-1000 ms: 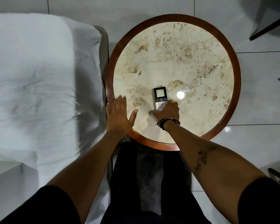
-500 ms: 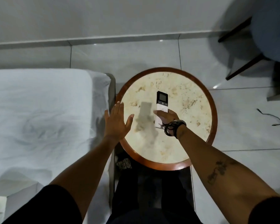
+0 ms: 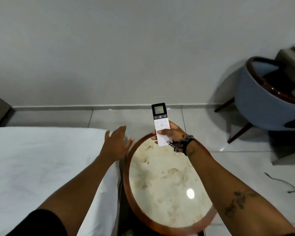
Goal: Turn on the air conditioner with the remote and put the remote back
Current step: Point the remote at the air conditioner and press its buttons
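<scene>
My right hand (image 3: pixel 173 133) grips the lower half of a white remote (image 3: pixel 161 122) with a dark screen at its top. It holds the remote upright in the air above the far edge of the round marble-topped table (image 3: pixel 162 184). The screen end points away from me toward the wall. My left hand (image 3: pixel 116 144) hovers open, fingers spread, over the gap between the bed and the table's left rim. No air conditioner is in view.
A bed with a white sheet (image 3: pixel 41 167) fills the left side, close against the table. A blue upholstered chair with wooden legs (image 3: pixel 266 103) stands at the right by the plain wall. A thin dark cable (image 3: pixel 286 186) lies on the tiled floor at right.
My right hand has lifted the remote off the tabletop and raised it upward and away. My view has tilted up from the table toward the wall. My left hand left the table's rim.
</scene>
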`<state>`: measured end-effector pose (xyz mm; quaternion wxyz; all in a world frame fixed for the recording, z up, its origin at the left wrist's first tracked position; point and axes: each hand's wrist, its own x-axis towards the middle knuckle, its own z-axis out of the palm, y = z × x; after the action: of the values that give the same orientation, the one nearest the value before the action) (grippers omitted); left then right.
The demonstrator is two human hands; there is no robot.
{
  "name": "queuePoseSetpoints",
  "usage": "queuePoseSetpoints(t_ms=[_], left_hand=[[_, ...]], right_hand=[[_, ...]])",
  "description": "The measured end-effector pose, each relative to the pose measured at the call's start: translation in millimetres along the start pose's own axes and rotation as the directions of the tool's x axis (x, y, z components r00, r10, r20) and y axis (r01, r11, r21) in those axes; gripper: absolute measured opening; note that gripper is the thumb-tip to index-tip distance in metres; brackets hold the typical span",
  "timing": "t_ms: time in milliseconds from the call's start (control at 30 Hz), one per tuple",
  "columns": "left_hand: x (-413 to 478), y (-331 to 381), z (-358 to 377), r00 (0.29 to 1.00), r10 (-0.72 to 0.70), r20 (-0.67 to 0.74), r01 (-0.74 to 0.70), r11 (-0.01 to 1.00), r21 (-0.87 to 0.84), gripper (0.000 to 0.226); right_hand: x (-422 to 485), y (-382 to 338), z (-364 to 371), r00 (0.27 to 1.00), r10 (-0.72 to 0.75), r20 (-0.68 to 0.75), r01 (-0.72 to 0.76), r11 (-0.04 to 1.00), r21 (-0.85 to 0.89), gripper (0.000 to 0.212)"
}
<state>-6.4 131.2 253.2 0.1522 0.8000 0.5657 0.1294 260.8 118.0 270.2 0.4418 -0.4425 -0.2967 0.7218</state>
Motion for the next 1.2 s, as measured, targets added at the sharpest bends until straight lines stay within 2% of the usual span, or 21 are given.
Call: queuePoseSetpoints(t_ms=[133,267,367,500,767,1033,1200], left_hand=[[23,-3,-52,0.995,0.005,-0.104,0.001,0.998,0.063,0.076],[44,7,-95,0.976,0.033,-0.215,-0.004,0.991,0.136,0.078],[55,17,-125,0.96,0.086,-0.267,-0.03,0.978,0.206,0.082],[71,29,-174,0.933,0.165,-0.321,-0.07,0.956,0.286,0.085],[106,73,-312,0.787,0.361,-0.5,-0.114,0.882,0.458,0.076],[110,111,-449,0.622,0.455,-0.636,-0.028,0.826,0.563,0.075],[108,141,-518,0.551,0.549,-0.629,0.01,0.749,0.662,0.075]], right_hand=[[-1,-50,33,0.994,-0.086,0.062,0.085,0.996,0.012,0.031],[-4,-95,64,0.991,-0.1,0.092,0.098,0.995,0.019,0.035],[-3,-119,78,0.989,-0.133,0.068,0.135,0.991,-0.025,0.043],[-5,-148,94,0.986,-0.162,0.046,0.164,0.986,-0.043,0.038],[-19,-256,157,0.961,-0.261,0.089,0.274,0.941,-0.201,0.033],[-48,-395,239,0.885,-0.422,0.197,0.455,0.873,-0.174,0.027],[-88,-461,287,0.867,-0.444,0.228,0.487,0.852,-0.191,0.022]])
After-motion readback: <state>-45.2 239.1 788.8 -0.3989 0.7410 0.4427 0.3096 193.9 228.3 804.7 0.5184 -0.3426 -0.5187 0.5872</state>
